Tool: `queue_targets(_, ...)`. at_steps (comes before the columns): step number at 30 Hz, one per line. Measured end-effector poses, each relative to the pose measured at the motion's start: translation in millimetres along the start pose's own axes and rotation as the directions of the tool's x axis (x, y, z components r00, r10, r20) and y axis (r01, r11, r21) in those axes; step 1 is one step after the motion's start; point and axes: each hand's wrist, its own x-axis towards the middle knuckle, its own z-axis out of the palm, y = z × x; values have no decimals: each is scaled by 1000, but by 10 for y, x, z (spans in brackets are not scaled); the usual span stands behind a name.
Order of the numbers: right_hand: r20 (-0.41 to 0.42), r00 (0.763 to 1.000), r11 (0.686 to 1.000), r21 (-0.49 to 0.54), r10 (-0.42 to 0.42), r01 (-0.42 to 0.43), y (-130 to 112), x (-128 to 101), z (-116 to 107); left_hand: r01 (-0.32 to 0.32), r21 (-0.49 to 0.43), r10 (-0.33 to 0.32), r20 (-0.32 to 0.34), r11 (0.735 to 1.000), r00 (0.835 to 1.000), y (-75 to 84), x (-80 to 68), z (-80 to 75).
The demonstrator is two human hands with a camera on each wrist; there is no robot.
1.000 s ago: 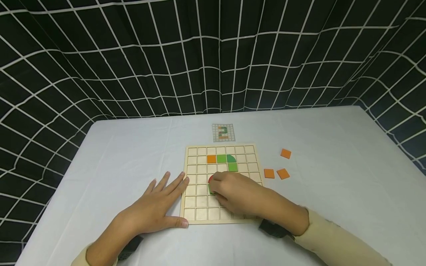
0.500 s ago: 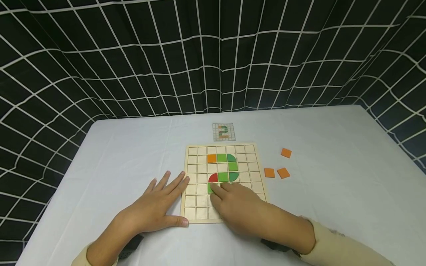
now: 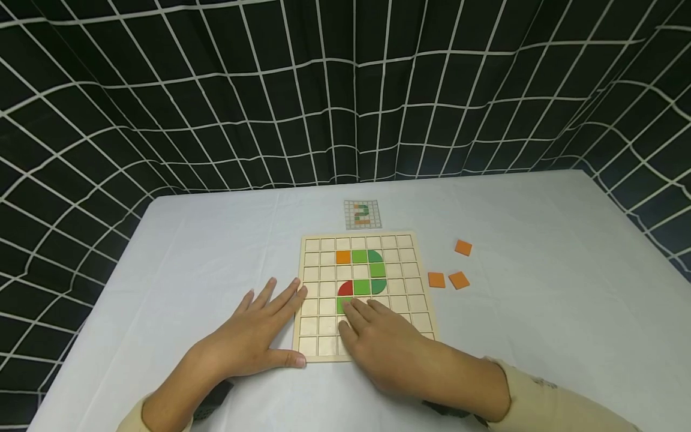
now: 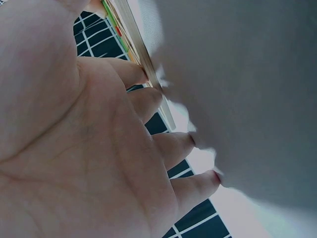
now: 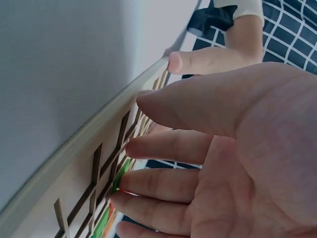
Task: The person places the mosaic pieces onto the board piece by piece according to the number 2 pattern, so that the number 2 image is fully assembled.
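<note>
Left hand (image 3: 254, 336) lies flat, fingers straight, against the grid board's (image 3: 415, 282) left edge. Right hand (image 3: 385, 345), fingers extended, presses a green tile (image 3: 342, 306) into its cell.

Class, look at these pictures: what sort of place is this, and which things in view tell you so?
Probably a staged tabletop set-up for recording, not a home. A black grid-lined cloth hangs round a white table, which bears only a wooden grid board, a pattern card and loose orange tiles.
</note>
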Motion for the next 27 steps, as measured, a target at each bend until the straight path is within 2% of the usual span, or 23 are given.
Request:
queue_targets(6, -22, 1000, 1000, -6, -13, 13, -6, -28, -32, 2, -7, -2, 2, 1000, 1000, 0, 4, 8)
queue_targets(11, 18, 999, 998, 47, -50, 49, 31, -61, -130, 8, -6, -8, 1, 1000, 1000, -1, 6, 10)
queue_targets(15, 99, 993, 982, 187, -57, 37, 113, -119, -195, 12, -23, -12, 5, 1000, 1000, -2, 3, 15)
queue_targets(19, 180, 984, 940, 337, -14, -48, 213, -238, -204, 6, -21, -6, 4, 1000, 1000, 1, 2, 23)
queue_targets(24, 107, 992, 888, 447, 67, -108, 412, -439, -150, -7, -12, 7, -8, 1000, 1000, 2, 2, 19)
queue_targets(27, 35, 989, 891, 429, 144, -145, 585, -570, -88, 0, -10, 0, -3, 1000, 1000, -3, 1, 12)
